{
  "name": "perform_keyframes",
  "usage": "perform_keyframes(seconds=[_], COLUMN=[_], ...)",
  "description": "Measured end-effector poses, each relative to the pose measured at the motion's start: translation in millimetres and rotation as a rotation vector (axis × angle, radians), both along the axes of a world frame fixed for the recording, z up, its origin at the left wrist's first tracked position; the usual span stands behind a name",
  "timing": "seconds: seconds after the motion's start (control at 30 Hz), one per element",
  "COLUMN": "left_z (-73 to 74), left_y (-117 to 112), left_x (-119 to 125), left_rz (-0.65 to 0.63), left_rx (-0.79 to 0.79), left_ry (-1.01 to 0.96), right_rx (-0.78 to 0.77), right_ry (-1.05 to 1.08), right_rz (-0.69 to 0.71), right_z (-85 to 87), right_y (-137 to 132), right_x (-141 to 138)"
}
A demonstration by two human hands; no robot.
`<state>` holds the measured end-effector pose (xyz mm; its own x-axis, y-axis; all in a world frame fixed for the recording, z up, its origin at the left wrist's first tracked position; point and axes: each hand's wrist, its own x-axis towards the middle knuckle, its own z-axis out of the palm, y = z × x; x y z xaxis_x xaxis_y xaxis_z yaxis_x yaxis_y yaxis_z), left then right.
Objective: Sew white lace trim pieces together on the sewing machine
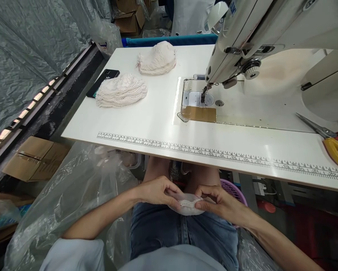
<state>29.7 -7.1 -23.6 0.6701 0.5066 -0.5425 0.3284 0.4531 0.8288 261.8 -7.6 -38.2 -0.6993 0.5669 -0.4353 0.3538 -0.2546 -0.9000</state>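
Over my lap, my left hand [165, 194] and my right hand [212, 201] hold a small white fabric piece with a lacy edge [188, 205] between them. The left fingers pinch its left end, and the right thumb and forefinger pinch its right end. Past the table edge, two stacks of similar pale pieces lie on the white tabletop: a lace-edged stack [121, 92] at the left and another stack [157, 58] farther back. The sewing machine [228, 56] stands at the right, its presser foot [203, 98] above the needle plate.
Scissors with red and yellow handles [329, 135] lie at the table's right end. A dark phone [102, 81] is partly under the left stack. A printed ruler [214, 153] runs along the front edge. Below are a purple basket [235, 191], clear plastic sheeting [73, 203] and a cardboard box [36, 158].
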Motion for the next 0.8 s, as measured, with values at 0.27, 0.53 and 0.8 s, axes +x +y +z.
perform_keyframes(seconds=[0.27,0.53,0.8], left_z=[-11.0,-10.0,-9.7], left_y=[-2.6,-4.1,-7.7], left_x=[5.2,-4.5,4.6], left_rz=[0.081,0.048,0.034], left_rx=[-0.076,-0.098,0.036], left_ry=[-0.023,-0.001,0.044], right_rx=[-0.045,0.024,0.149], right_ry=[0.021,0.02,-0.072], right_rz=[0.032,0.073,0.067], right_z=[2.5,3.3,5.0], right_y=[0.0,-0.6,-4.3], right_x=[-2.3,-5.4,-10.8])
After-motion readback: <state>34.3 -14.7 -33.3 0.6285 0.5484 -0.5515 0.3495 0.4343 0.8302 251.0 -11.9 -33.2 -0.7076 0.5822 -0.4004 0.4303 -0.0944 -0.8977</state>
